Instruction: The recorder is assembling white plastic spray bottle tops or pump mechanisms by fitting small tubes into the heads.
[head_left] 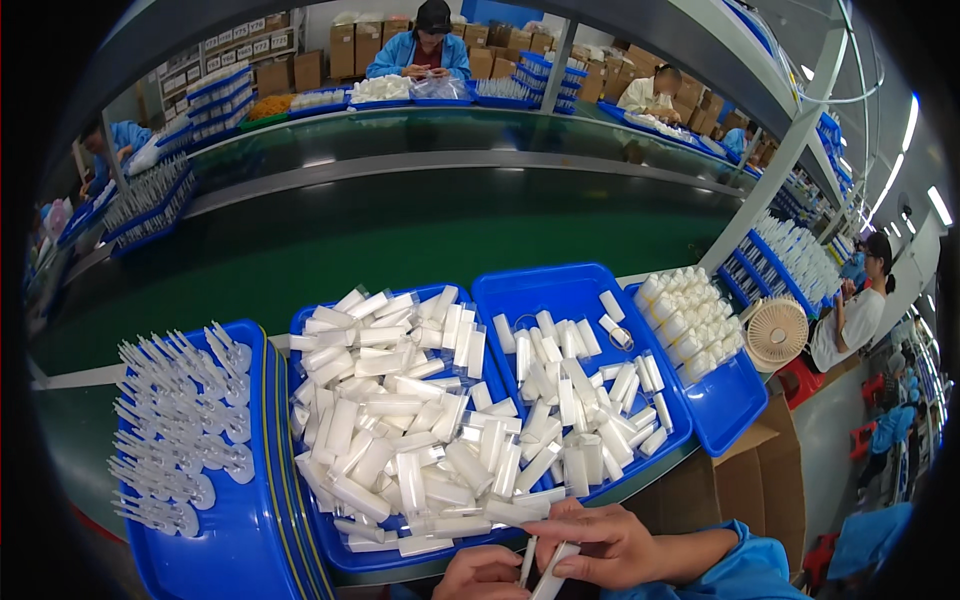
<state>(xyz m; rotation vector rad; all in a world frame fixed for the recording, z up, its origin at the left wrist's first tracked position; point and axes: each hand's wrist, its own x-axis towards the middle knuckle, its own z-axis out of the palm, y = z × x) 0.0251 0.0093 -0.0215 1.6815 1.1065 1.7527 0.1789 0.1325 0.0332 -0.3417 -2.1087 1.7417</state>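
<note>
At the lower edge, my left hand (pixel 478 572) is closed in a pinch by a thin white strip (pixel 527 562); its exact kind is not clear. Beside it, my right hand (pixel 610 546) has its thumb and fingers closed on a white rectangular block (pixel 553 576), partly cut off by the frame. The two hands almost touch. Just beyond them lies a blue tray (pixel 340 562) heaped with white blocks in clear plastic sleeves (pixel 410 480). A second blue tray (pixel 575 280), farther right, holds more white blocks (pixel 585 465), apparently loose, and a ring-like item.
Leftmost, a stack of blue trays (pixel 215 555) carries rows of upright white spiked parts (pixel 190 430). White cylindrical pieces (pixel 690 320) fill a tray at right, near a beige fan (pixel 775 333). A green conveyor (pixel 400 220) runs behind; a cardboard box (pixel 760 470) stands below. Several people work nearby.
</note>
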